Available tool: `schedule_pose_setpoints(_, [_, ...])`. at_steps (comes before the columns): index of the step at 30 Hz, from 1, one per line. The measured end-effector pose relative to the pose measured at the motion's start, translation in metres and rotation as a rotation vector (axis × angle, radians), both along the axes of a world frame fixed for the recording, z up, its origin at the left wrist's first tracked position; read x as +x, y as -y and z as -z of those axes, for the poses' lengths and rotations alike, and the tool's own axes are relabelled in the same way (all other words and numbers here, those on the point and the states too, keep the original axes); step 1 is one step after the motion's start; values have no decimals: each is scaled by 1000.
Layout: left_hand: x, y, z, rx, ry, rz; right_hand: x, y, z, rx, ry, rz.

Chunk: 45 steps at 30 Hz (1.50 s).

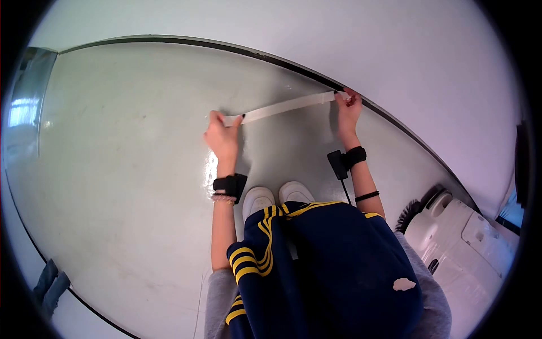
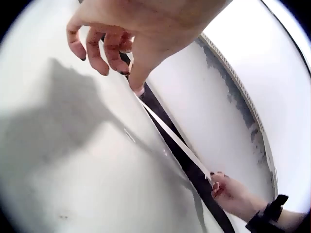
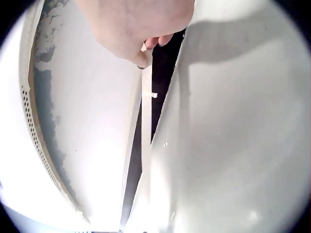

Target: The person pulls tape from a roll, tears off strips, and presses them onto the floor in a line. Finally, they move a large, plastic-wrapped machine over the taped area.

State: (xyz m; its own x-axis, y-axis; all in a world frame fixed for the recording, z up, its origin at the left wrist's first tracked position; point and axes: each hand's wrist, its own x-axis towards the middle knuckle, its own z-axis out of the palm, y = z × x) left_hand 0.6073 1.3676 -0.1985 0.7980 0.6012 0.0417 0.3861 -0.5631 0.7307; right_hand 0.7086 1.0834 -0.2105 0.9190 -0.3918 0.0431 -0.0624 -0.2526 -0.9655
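Note:
A long, narrow white strip of tape stretches taut between my two hands, slanting up to the right in the head view. My left hand pinches its left end between thumb and fingers; in the left wrist view the other fingers of the left hand hang loosely curled. At the right end, close to the wall's base, my right hand pinches the tape. In the right wrist view the tape runs down from the thumb of the right hand, with a small white tab sticking out at its side.
A dark baseboard runs between the shiny pale floor and the white wall. The wall has peeling patches. My white shoes stand on the floor. A white machine with a brush is at the right.

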Motion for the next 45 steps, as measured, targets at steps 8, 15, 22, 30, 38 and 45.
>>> schedule_pose_setpoints(8, [25, 15, 21, 167, -122, 112, -1, 28, 30, 83, 54, 23])
schedule_pose_setpoints(15, [26, 16, 16, 90, -129, 111, -5, 24, 39, 126, 126, 29])
schedule_pose_setpoints(22, [12, -24, 1, -109, 229, -143, 10, -13, 14, -108, -26, -189])
schedule_pose_setpoints(30, [9, -63, 2, -36, 180, -178, 25, -60, 36, -5, 49, -212])
schedule_pose_setpoints(38, [1, -57, 10, -93, 144, -179, 25, -64, 33, -144, 99, -256])
schedule_pose_setpoints(45, [-5, -59, 25, -86, 105, -164, 29, -53, 40, -426, 144, -329])
